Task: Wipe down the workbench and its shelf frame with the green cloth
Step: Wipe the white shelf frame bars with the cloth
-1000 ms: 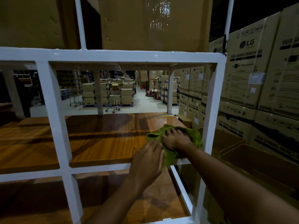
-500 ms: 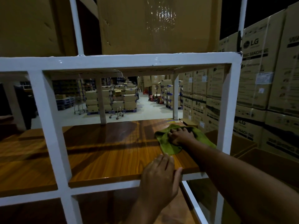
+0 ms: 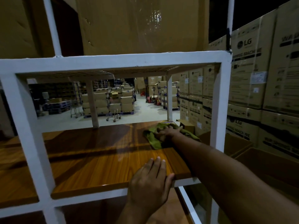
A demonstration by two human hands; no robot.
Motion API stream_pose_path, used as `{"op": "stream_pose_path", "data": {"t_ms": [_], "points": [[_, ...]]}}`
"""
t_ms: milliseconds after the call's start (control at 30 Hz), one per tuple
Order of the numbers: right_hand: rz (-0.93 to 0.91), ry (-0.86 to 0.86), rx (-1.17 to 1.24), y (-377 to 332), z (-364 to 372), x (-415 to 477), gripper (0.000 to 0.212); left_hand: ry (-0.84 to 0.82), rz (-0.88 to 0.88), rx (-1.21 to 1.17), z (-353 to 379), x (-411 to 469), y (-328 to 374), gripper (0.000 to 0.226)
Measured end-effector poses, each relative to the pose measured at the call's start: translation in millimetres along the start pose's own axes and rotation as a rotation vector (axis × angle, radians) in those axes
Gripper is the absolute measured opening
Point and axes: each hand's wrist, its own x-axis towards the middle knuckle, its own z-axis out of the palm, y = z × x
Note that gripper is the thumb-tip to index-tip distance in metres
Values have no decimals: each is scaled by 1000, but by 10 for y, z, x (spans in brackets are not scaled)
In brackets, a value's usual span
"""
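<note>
The green cloth [image 3: 152,138] lies crumpled at the far right corner of the wooden shelf board [image 3: 100,160]. My right hand [image 3: 167,132] reaches through the white shelf frame [image 3: 113,63] and presses flat on the cloth. My left hand [image 3: 149,185] rests on the board's near edge, fingers straight on top and thumb against the front edge. My right forearm hides part of the cloth and the board's right end.
Large cardboard boxes [image 3: 258,75] are stacked close on the right, with open boxes [image 3: 239,144] below them. A big carton [image 3: 142,23] stands on the top shelf. White uprights [image 3: 24,126] cross the left side. Pallets and carts fill the warehouse floor beyond.
My right hand slid the cloth away from me, from the near right edge to the far right corner. My left hand left the cloth and settled on the board's front edge.
</note>
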Motion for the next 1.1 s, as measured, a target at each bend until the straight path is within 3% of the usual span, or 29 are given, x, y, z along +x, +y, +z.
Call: {"op": "stream_pose_path", "data": {"t_ms": [367,533,700,933,1100], "points": [[-145,-47,40,-125,125,-862,70,-198,-142,-136,-167,45,32,57],[-164,1,65,-88,206,-1280,63,-199,-169,-268,-281,48,27,53],[-140,42,44,-45,249,-1660,71,-192,-166,-411,-461,39,-2,45],[-110,286,78,-166,483,-1995,60,-178,-49,-389,-547,-95,-91,36],[-287,576,200,-187,738,-2290,71,-128,-30,-418,-569,24,-94,27]]}}
